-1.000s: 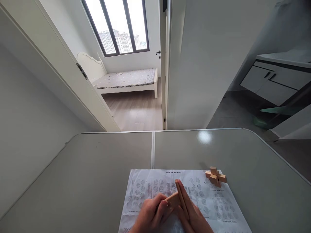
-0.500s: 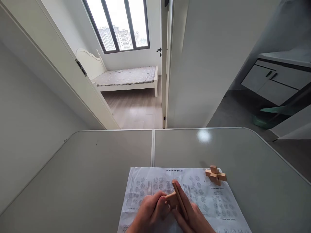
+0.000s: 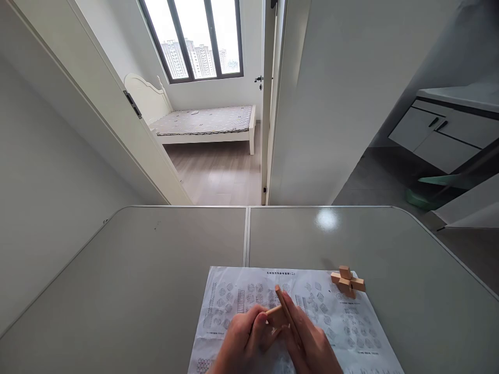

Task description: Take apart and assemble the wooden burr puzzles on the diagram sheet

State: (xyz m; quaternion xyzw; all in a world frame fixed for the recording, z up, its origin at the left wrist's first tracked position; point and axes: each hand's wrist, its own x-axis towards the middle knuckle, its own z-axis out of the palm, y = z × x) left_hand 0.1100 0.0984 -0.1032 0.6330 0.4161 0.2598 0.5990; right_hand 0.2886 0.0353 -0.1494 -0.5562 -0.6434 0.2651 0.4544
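Note:
My left hand is closed around a short, flat wooden puzzle piece, its fingers covering the near end. In my right hand is a longer, thin wooden puzzle piece, slanted with its upper end pointing away from me. The two pieces meet between my hands, at an angle to each other; whether they interlock I cannot tell. Beneath both hands lies a printed instruction sheet with small line drawings. An assembled wooden cross puzzle rests on the sheet's far right corner.
The grey table has a metal rim and a seam down its middle. Beyond its far edge are a doorway, a bed and a window. A white cabinet stands at the right.
The long piece in my right hand has shifted slightly left and tilted further over. My left hand keeps its grip. The camera view has moved a little.

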